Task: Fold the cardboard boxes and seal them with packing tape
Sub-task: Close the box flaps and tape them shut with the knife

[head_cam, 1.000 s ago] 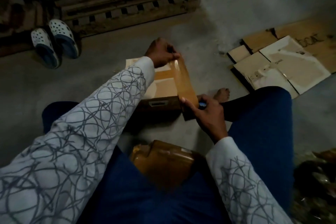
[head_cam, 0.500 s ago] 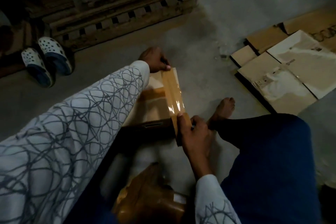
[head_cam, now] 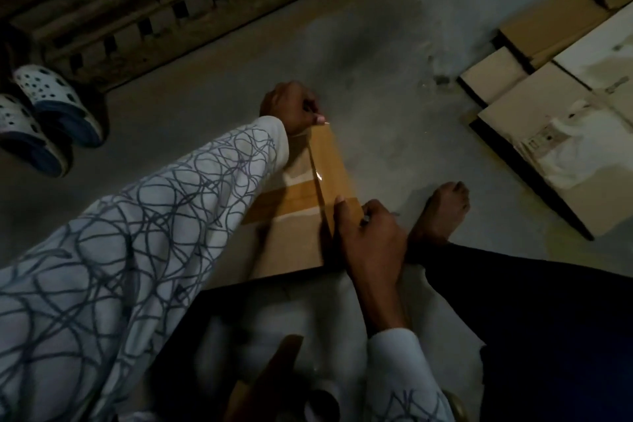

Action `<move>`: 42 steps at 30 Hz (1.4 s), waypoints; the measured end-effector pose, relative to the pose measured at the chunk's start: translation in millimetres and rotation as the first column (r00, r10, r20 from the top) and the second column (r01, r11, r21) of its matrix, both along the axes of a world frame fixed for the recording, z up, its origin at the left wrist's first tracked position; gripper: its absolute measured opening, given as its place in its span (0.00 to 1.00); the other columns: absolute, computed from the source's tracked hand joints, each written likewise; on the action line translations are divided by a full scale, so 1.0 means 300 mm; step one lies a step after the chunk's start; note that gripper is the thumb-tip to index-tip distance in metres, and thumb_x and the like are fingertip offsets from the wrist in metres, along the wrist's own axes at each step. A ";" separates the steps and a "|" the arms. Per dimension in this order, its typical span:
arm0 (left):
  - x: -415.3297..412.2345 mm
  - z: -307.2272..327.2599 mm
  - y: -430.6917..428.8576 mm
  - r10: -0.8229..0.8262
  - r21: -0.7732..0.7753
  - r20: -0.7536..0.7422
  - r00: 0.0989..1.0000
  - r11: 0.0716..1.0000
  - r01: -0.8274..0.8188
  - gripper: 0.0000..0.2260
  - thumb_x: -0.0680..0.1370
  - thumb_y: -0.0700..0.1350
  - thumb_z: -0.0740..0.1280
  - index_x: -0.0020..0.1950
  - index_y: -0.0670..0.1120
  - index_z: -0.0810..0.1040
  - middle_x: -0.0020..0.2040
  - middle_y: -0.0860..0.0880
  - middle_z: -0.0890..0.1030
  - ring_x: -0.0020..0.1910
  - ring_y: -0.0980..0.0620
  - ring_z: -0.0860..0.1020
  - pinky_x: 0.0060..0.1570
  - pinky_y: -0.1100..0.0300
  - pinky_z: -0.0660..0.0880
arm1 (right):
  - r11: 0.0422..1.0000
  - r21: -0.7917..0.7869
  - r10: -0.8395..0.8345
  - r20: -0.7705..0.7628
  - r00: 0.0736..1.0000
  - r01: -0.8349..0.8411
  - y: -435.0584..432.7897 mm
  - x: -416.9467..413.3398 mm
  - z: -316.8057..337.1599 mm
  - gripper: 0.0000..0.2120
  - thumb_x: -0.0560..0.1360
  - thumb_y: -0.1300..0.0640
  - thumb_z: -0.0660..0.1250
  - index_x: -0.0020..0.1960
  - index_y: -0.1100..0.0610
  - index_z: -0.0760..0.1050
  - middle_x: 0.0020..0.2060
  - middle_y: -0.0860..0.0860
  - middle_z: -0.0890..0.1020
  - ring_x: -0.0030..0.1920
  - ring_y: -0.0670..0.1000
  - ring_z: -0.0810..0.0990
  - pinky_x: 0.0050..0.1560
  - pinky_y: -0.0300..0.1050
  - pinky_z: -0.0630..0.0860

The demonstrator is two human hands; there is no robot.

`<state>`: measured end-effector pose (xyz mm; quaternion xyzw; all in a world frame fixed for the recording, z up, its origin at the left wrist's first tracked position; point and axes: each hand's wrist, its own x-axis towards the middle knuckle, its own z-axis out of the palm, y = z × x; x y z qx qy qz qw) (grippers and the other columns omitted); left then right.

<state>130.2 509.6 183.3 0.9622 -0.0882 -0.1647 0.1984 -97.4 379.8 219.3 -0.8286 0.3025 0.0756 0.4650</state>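
Note:
A small cardboard box [head_cam: 287,247] lies on the floor in front of me, with one brown tape band across its top. A strip of brown packing tape [head_cam: 330,161] runs along the box's right edge, stretched between my hands. My left hand [head_cam: 291,106] pinches the strip's far end at the far edge of the box. My right hand [head_cam: 371,236] grips the near end with its thumb on the tape, and a small metallic thing shows between its curled fingers. A blurred brown object [head_cam: 267,377] sits in my lap at the bottom; what it is cannot be told.
Flattened cardboard boxes [head_cam: 555,120] lie stacked on the floor at the right. A pair of white sandals [head_cam: 51,103] stands at the left, beside a wooden pallet [head_cam: 171,10] along the back. My bare foot [head_cam: 442,212] rests just right of the box.
Both hands have lowered the tape strip from the air down to the box's right edge. My head has leaned forward, so the box looks nearer.

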 end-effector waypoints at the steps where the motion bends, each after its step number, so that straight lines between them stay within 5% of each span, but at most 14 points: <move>1: 0.008 -0.014 0.006 0.004 -0.002 -0.017 1.000 1.000 -0.005 0.07 0.71 0.50 0.77 0.47 0.51 0.86 0.46 0.53 0.85 0.49 0.54 0.82 0.55 0.54 0.78 | 1.000 -0.011 -0.006 -0.015 1.000 0.006 -0.002 0.012 -0.006 0.19 0.79 0.40 0.61 0.38 0.54 0.70 0.33 0.47 0.74 0.37 0.51 0.75 0.37 0.42 0.67; 6: 0.019 -0.083 0.024 0.060 -0.013 -0.174 0.983 0.998 -0.064 0.12 0.70 0.51 0.78 0.51 0.50 0.86 0.50 0.52 0.85 0.53 0.53 0.82 0.61 0.50 0.77 | 0.999 -0.005 -0.034 -0.056 0.998 0.034 -0.010 0.031 -0.008 0.20 0.78 0.39 0.62 0.36 0.53 0.68 0.33 0.48 0.74 0.36 0.50 0.74 0.33 0.43 0.63; 8: 0.011 -0.093 0.027 0.209 0.072 -0.130 0.969 0.977 -0.201 0.16 0.69 0.51 0.77 0.56 0.53 0.84 0.57 0.51 0.83 0.57 0.49 0.80 0.62 0.51 0.76 | 0.999 0.035 -0.037 -0.029 0.999 0.038 -0.007 0.023 -0.008 0.20 0.78 0.39 0.63 0.38 0.54 0.69 0.32 0.47 0.74 0.35 0.49 0.74 0.32 0.42 0.64; 11: -0.029 -0.089 -0.004 0.456 -0.119 0.000 0.890 0.884 -0.453 0.06 0.74 0.49 0.72 0.50 0.54 0.85 0.53 0.52 0.85 0.54 0.50 0.82 0.56 0.58 0.77 | 0.999 0.042 -0.033 -0.006 0.999 0.033 -0.005 0.017 -0.006 0.21 0.78 0.38 0.62 0.41 0.56 0.72 0.33 0.48 0.75 0.36 0.50 0.74 0.32 0.41 0.64; 13: -0.088 -0.095 -0.050 0.449 -0.214 -0.046 0.892 0.868 -0.448 0.06 0.76 0.53 0.70 0.46 0.54 0.85 0.49 0.51 0.85 0.51 0.49 0.83 0.55 0.56 0.79 | 0.999 0.032 -0.039 -0.004 0.999 0.039 -0.006 0.011 -0.010 0.21 0.78 0.37 0.61 0.42 0.56 0.72 0.35 0.49 0.76 0.38 0.51 0.76 0.35 0.43 0.65; 17: -0.189 -0.118 -0.080 0.338 -0.075 -0.168 0.926 0.932 -0.354 0.17 0.81 0.59 0.58 0.57 0.54 0.84 0.58 0.52 0.82 0.60 0.48 0.77 0.68 0.51 0.68 | 0.999 0.025 -0.022 -0.020 1.000 0.023 -0.005 -0.014 -0.016 0.24 0.77 0.33 0.58 0.43 0.54 0.73 0.40 0.52 0.80 0.41 0.53 0.78 0.41 0.44 0.71; 25: -0.154 -0.109 -0.073 0.453 -0.284 -0.523 0.722 0.706 -0.649 0.17 0.77 0.49 0.64 0.58 0.39 0.81 0.61 0.38 0.80 0.62 0.38 0.78 0.57 0.49 0.75 | 0.999 0.054 0.007 -0.055 0.998 -0.004 0.010 -0.090 0.048 0.21 0.78 0.36 0.61 0.44 0.55 0.73 0.38 0.50 0.77 0.36 0.47 0.74 0.30 0.36 0.63; 29: -0.157 -0.157 -0.059 0.464 -0.248 -0.481 0.744 0.742 -0.623 0.16 0.68 0.56 0.66 0.46 0.46 0.84 0.59 0.41 0.82 0.62 0.38 0.78 0.64 0.45 0.73 | 0.999 -0.033 -0.011 -0.224 0.975 0.004 0.015 -0.185 0.047 0.21 0.78 0.35 0.59 0.46 0.53 0.73 0.40 0.49 0.75 0.34 0.46 0.68 0.33 0.39 0.63; 34: -0.205 -0.074 -0.070 0.349 -0.186 -0.335 0.875 0.886 -0.424 0.16 0.80 0.57 0.59 0.54 0.53 0.85 0.58 0.50 0.82 0.61 0.49 0.76 0.70 0.52 0.64 | 0.998 -0.050 -0.058 -0.309 0.949 0.045 0.034 -0.257 0.018 0.22 0.79 0.34 0.57 0.47 0.53 0.71 0.40 0.48 0.71 0.40 0.50 0.69 0.41 0.43 0.66; 39: -0.195 -0.098 -0.064 0.367 -0.191 -0.300 0.880 0.881 -0.433 0.16 0.77 0.61 0.59 0.45 0.59 0.85 0.57 0.50 0.82 0.62 0.46 0.76 0.71 0.47 0.65 | 0.998 -0.040 -0.060 -0.349 0.935 0.049 0.045 -0.252 -0.043 0.23 0.79 0.34 0.57 0.51 0.53 0.75 0.46 0.53 0.78 0.46 0.56 0.77 0.44 0.44 0.67; 42: -0.194 -0.085 -0.060 0.303 -0.111 -0.265 0.915 0.933 -0.341 0.17 0.82 0.58 0.57 0.55 0.56 0.84 0.62 0.49 0.80 0.66 0.45 0.73 0.73 0.47 0.60 | 0.999 -0.012 -0.048 -0.378 0.925 0.047 0.059 -0.257 -0.074 0.25 0.78 0.33 0.56 0.52 0.53 0.75 0.44 0.52 0.75 0.44 0.54 0.72 0.45 0.45 0.68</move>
